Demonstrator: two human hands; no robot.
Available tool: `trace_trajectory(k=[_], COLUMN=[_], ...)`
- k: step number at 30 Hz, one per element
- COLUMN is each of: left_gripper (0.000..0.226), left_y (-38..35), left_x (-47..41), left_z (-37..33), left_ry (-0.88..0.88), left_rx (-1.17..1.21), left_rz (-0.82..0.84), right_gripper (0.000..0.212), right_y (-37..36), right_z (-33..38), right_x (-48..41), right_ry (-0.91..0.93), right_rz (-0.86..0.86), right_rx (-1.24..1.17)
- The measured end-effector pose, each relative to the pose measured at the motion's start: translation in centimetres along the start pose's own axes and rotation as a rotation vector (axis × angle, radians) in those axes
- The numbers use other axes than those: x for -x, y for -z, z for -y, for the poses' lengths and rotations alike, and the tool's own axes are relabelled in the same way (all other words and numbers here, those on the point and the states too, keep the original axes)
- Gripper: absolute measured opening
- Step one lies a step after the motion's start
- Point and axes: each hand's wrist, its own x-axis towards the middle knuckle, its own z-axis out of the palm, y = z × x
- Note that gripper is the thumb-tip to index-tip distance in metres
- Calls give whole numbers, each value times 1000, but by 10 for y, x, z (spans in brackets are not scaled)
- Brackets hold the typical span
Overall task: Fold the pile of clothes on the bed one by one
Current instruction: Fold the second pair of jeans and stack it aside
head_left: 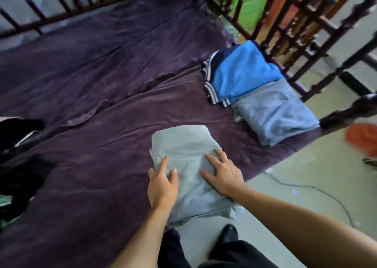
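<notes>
Bed covered by a wrinkled dark purple velvety sheet (106,96), dark turned-wood railing (285,23) round the far and right sides, pale green floor (275,190) at right with a thin grey cable (318,188) across it. Folded pale grey-blue denim garment (183,145) lies at the near edge of the bed, rough rectangle, stitched pocket seam showing at its left side, lower hem bunched and hanging slightly over the edge. Left hand (162,184) rests flat on garment's left side, fingers straight and spread. Right hand (222,174) presses flat on its right side, fingers splayed. Hands apart, neither gripping. Further right: folded bright blue top with navy and white striped trim (240,74) partly overlapping a folded light blue cloth (273,112). Unfolded black clothes (22,172) heaped at left edge. Person's dark trousers (234,253) and black shoe (229,232) below.
</notes>
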Motion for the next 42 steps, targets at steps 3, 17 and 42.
trace_trajectory(k=[3, 17, 42], left_gripper=[48, 54, 69], left_y=[-32, -120, -328], left_x=[20, -7, -172], left_z=[-73, -315, -335], left_ry=[-83, -276, -678], left_rx=[49, 230, -652], left_rz=[6, 186, 380], right_gripper=[65, 67, 81], right_y=[59, 268, 174], right_z=[-63, -240, -356], right_x=[5, -71, -210], right_ry=[-12, -17, -95], right_rz=[-78, -249, 61], right_rx=[6, 184, 369])
